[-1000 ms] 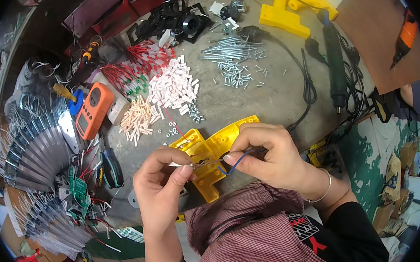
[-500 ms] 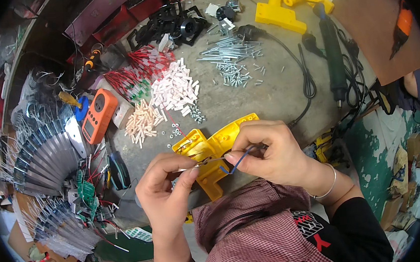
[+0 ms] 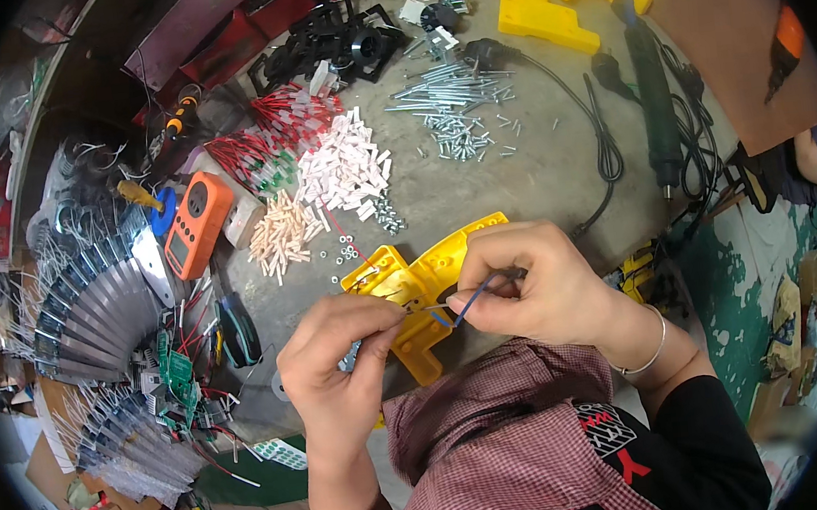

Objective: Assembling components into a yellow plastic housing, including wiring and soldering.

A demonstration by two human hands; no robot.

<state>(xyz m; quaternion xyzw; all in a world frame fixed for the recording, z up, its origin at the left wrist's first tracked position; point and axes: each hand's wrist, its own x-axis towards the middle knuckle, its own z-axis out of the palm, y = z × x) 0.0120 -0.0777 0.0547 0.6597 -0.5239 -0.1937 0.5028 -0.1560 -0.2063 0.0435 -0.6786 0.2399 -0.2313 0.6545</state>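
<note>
My right hand (image 3: pixel 537 278) is closed in a pinch on a blue wire (image 3: pixel 472 301), which loops out past the thumb beside darker wire. A thin lead (image 3: pixel 433 307) spans the small gap between my two hands. At its other end, the thumb and forefinger of my left hand (image 3: pixel 339 353) are pressed together; exactly what they grip there is too small to make out. Just beneath and beyond both hands lies a yellow plastic housing shell (image 3: pixel 421 355), its open side up, with a thin red wire (image 3: pixel 349 240) running out of it.
Beyond the shell lie white sleeves (image 3: pixel 347 163), beige sleeves (image 3: pixel 282 232), small nuts and screws (image 3: pixel 453 96). An orange meter (image 3: pixel 199 225) and pliers (image 3: pixel 237 323) are at left. A green-handled tool (image 3: pixel 653 102), black cables and yellow housings (image 3: pixel 543 20) occupy the right.
My left fingertips have moved right, closer to my right hand, and the pale strip beneath them no longer shows. My right hand keeps its pinch on the blue wire. The whole view has shifted slightly.
</note>
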